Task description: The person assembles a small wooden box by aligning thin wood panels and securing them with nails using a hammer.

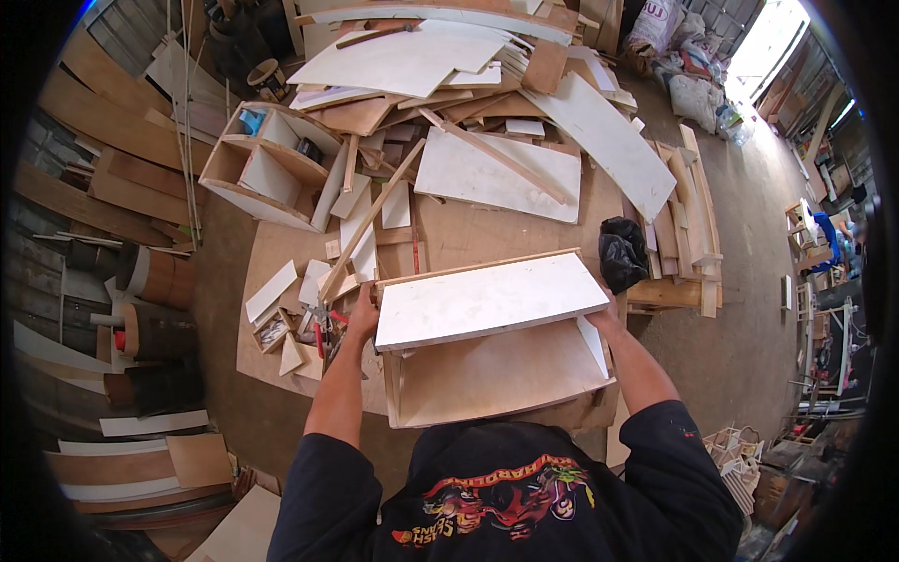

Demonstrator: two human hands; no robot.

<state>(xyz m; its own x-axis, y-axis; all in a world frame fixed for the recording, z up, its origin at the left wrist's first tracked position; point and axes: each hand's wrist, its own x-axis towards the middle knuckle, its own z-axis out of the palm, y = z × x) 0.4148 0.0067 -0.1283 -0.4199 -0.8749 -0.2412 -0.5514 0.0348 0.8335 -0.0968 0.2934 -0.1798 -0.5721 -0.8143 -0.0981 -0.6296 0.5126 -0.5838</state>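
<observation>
In front of me on the worktable (281, 370) is an open-fronted wooden box (496, 367) with a white top panel (492, 298). Its open side faces me and shows a bare plywood inside. My left hand (362, 317) grips the box's left side near the back corner. At the opposite end, my right hand (604, 317) holds the right side, its fingers largely hidden behind the panel. Pliers with red handles (323, 328) lie just left of my left hand. A black plastic bag (623, 255) sits beyond my right hand.
White and brown board offcuts (403, 61) are heaped across the table's far side. A divided wooden box (272, 169) stands at the far left. Small wood scraps (272, 290) lie at left. Stacked planks (688, 215) are at right, and sacks (693, 98) rest on the floor behind.
</observation>
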